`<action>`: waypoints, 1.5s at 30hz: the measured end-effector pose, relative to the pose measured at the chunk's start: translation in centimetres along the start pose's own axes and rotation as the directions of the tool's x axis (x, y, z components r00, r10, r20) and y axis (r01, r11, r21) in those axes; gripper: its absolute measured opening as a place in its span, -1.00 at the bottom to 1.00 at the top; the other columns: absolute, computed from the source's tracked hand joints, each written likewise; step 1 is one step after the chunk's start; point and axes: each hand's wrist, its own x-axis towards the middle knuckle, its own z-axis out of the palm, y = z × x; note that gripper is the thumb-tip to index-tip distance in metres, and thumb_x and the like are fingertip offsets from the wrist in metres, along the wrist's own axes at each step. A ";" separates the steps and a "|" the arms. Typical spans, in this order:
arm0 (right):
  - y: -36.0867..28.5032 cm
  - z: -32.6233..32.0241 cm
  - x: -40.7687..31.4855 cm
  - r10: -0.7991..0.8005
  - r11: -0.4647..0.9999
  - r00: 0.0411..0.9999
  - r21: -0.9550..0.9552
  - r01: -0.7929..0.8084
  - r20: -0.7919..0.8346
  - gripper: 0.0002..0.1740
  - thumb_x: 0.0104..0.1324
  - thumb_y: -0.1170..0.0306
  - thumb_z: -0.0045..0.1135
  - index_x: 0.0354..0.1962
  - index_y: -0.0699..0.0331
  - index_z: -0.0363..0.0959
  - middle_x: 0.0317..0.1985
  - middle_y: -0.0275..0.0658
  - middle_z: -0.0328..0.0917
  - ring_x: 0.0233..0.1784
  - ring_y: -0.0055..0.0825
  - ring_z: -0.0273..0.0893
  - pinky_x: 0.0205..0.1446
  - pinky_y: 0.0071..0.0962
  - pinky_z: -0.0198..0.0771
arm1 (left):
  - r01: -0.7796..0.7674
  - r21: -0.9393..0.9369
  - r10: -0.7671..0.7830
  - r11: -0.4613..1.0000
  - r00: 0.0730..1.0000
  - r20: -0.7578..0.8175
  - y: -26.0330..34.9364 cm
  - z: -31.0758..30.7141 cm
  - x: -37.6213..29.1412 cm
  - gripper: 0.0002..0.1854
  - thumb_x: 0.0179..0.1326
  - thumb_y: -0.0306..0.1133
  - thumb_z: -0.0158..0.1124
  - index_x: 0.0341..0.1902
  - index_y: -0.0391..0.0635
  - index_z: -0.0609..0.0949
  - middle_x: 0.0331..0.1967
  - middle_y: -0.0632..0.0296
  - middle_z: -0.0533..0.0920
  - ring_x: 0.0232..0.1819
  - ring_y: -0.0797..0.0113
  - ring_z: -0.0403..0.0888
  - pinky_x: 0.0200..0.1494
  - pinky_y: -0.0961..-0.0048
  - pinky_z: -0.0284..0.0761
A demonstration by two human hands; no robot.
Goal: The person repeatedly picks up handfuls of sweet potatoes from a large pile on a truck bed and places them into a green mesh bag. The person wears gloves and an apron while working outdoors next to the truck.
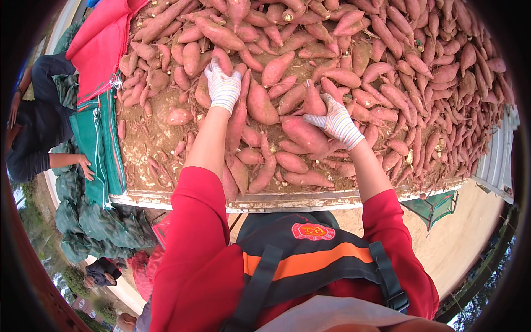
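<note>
Many red-skinned sweet potatoes (260,103) lie on a flat, soil-covered bed before me. My left hand (223,85), in a white striped knit glove, is at the upper middle, its fingers around a sweet potato (222,60); another one touches its right side. To the right, my right hand (335,121) wears a matching glove. Its fingers and thumb are about an upright sweet potato (314,101), while a large sweet potato (304,133) lies just beneath the thumb.
A denser heap of sweet potatoes (444,103) fills the right side. Folded red mesh bags (99,50) and green mesh bags (99,145) lie at the left edge, beside a person's hand (86,167). Filled green sacks (112,224) stand below. The bed's metal rim (290,201) runs before my body.
</note>
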 end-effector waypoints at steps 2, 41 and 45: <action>0.6 0.5 1.2 0.108 0.871 0.990 0.490 -0.049 -0.094 -0.19 0.20 0.02 0.43 0.22 0.42 0.43 0.02 -0.13 0.63 0.07 -0.36 0.58 0.21 -0.37 0.48 | -0.163 0.030 0.156 0.986 0.974 0.164 -1.5 -3.3 -1.1 -0.16 0.10 -0.25 0.46 0.44 -0.25 0.35 0.36 -0.22 0.38 0.39 -0.20 0.38 0.46 0.11 0.31; -3.4 2.7 10.0 0.049 -0.163 0.981 0.970 -0.178 0.188 -0.25 0.21 -0.09 0.37 0.18 0.24 0.46 0.03 -0.19 0.61 0.08 -0.30 0.54 0.23 -0.28 0.48 | 0.444 -0.728 0.023 0.522 0.846 0.532 0.3 -9.5 2.2 -0.25 0.11 -0.17 0.50 0.36 -0.21 0.48 0.23 0.19 0.58 0.23 0.19 0.54 0.28 0.24 0.47; -5.0 3.3 0.1 0.190 0.049 0.977 0.994 -0.102 0.091 -0.37 0.30 0.00 0.29 0.14 0.27 0.49 0.01 -0.19 0.62 0.06 -0.35 0.58 0.22 -0.32 0.51 | 0.569 -0.612 -0.004 0.550 0.734 0.679 -2.9 -12.1 -5.1 -0.24 0.15 -0.20 0.44 0.41 -0.23 0.44 0.26 0.18 0.56 0.27 0.23 0.52 0.35 0.29 0.42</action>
